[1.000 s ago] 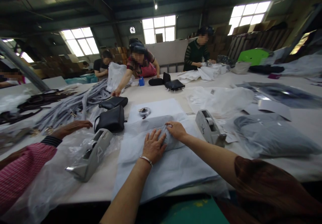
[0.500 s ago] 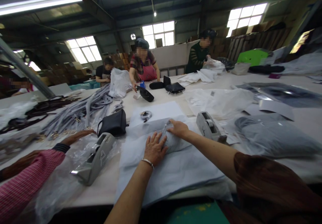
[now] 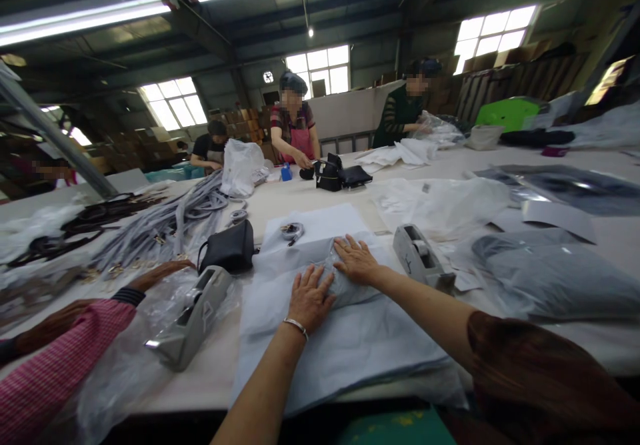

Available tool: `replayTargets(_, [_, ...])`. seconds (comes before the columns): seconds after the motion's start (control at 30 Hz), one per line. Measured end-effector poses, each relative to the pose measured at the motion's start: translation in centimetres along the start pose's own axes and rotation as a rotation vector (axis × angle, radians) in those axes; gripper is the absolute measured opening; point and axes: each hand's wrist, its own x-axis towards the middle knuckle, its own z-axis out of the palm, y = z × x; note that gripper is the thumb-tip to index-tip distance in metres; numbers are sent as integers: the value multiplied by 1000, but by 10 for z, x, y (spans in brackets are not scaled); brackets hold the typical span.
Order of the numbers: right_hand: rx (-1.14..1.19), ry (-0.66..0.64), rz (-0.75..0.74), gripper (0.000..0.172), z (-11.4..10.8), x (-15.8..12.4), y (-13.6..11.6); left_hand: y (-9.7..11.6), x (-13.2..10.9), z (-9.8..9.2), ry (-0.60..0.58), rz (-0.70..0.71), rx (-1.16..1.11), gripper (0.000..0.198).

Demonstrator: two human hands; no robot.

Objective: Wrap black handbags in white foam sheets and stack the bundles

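My left hand (image 3: 311,298), with a bracelet at the wrist, lies flat with its fingers spread. Beside it my right hand (image 3: 356,260) rests palm down, fingers stretched out. Both press on a clear plastic bag (image 3: 345,291) with something pale inside that I cannot make out. Under the bag is a stack of thin white sheets (image 3: 280,338). Just beyond my hands a coiled grey strap with metal clips (image 3: 291,231) sits on the white paper. A black bag (image 3: 227,246) stands to the left of the sheets.
Grey tape dispensers stand left (image 3: 193,321) and right (image 3: 420,255) of the sheets. A filled plastic bag (image 3: 560,271) lies at the right. Grey straps (image 3: 170,215) are heaped at the left. A co-worker's pink checked sleeve (image 3: 75,358) reaches in from the left. Other people work across the table (image 3: 280,195).
My right hand has opened from a pinch on the plastic and now lies flat. Across the table, a person has moved a black bag rightward and set it by the others.
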Motion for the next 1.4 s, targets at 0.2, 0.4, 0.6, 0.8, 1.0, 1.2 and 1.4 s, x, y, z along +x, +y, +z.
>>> replayTargets(0.2, [-21,19,-114,67,4,1,1,-2,1,3,20,7,1,51])
replayTargets(0.4, [-4,29,18,68,-1,6,-4,-3,0,5,30,15,1,52])
replayTargets(0.6, [0,-3,-148,64,7,-4,-14,-1,1,3,30,17,-12,50])
replayTargets(0.8, [30,-64,-107,66,15,-7,-11,-30,-2,-5,-46,51,-49,56])
replayTargets(1.0, [31,-88,-116,66,14,-2,-11,-68,-12,12,74,-16,-112,66])
replayTargets(1.2, [107,35,-76,64,-9,-22,-15,-73,-11,26,166,27,-126,64])
replayTargets(1.4, [413,421,320,45,-68,-85,58,-85,-7,41,276,91,-156,66])
